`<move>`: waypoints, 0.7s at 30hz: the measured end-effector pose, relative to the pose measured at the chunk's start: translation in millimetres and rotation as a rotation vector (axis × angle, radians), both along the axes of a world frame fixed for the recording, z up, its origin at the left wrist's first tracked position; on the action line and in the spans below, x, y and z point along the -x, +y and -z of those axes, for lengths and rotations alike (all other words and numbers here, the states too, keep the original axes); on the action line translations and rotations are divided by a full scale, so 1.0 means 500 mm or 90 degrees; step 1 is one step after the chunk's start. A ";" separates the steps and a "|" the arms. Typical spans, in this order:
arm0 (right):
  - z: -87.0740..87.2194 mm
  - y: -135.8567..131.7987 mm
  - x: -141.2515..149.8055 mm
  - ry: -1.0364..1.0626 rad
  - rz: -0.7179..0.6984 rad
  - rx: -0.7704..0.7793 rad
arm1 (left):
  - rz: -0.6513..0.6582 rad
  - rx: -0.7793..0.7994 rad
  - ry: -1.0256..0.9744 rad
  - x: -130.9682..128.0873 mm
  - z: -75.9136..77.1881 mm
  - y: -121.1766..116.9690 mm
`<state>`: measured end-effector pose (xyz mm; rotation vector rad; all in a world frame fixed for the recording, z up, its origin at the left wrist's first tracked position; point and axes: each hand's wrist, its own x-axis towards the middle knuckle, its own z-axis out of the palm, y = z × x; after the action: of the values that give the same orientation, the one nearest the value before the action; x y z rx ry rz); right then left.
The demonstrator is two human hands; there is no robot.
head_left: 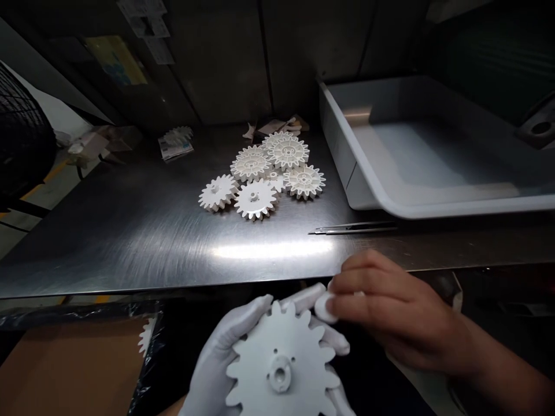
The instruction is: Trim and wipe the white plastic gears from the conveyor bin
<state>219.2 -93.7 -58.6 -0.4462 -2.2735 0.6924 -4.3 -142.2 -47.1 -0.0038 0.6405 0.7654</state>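
Observation:
My left hand (pixel 217 364), in a white glove, is closed around the rim of a large white plastic gear (pixel 280 364) held flat just below the table's front edge. The gear's hub faces up. My bare right hand (pixel 390 315) is curled beside it at the right, its fingers pinching a small white piece (pixel 324 307) against the gear's upper right teeth. What that piece is I cannot make out.
Several white gears (pixel 264 173) lie in a heap on the steel table (pixel 130 231), one more (pixel 177 136) on papers at the back left. A grey tray (pixel 373 173) overhangs the right side, tweezers (pixel 351 229) beside it. A cardboard box (pixel 65 370) stands lower left.

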 end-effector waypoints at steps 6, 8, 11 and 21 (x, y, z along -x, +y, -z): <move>0.015 -0.009 -0.038 0.061 0.104 0.065 | -0.023 -0.023 0.010 0.004 -0.005 -0.002; 0.014 -0.019 -0.032 0.105 0.105 0.135 | -0.027 -0.020 -0.008 0.000 -0.006 -0.002; 0.014 -0.025 -0.021 0.126 0.112 0.288 | -0.023 -0.017 -0.034 -0.003 -0.009 -0.001; -0.061 0.035 0.012 -0.064 -0.077 0.408 | 0.072 -0.105 -0.075 0.007 -0.002 -0.013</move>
<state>213.0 -76.2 -27.9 -0.6521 -2.1438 1.4988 -7.6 -148.6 -45.9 0.1370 0.4609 0.7011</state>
